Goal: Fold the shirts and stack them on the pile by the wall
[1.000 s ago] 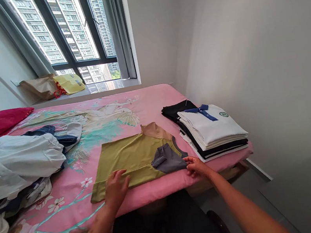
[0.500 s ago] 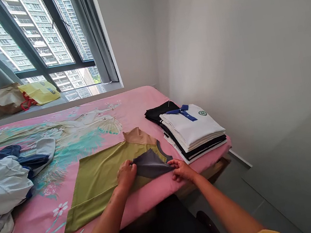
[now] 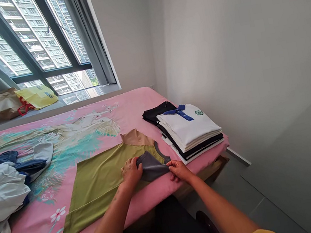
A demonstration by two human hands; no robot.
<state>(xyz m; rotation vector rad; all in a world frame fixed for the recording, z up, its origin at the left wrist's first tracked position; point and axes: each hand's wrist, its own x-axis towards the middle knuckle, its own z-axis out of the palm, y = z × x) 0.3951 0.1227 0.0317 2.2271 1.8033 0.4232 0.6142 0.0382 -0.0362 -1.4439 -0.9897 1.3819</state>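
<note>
An olive-green T-shirt [image 3: 100, 177] lies flat on the pink bed sheet [image 3: 130, 108], with a tan sleeve at its far side and a grey sleeve [image 3: 151, 165] folded over its near side. My left hand [image 3: 132, 173] pinches the left end of the grey sleeve. My right hand [image 3: 178, 169] pinches its right corner by the bed's front edge. Both arms wear yellow sleeves.
A stack of folded shirts [image 3: 189, 128], a white polo on top, sits at the bed's right corner near the wall. A heap of unfolded clothes [image 3: 3, 185] lies at the left. Paper and yellow bags [image 3: 21, 100] rest on the window sill.
My left hand slid right from the shirt's lower hem to the grey sleeve and closed on it. The grey sleeve has been gathered narrower. The camera turned right.
</note>
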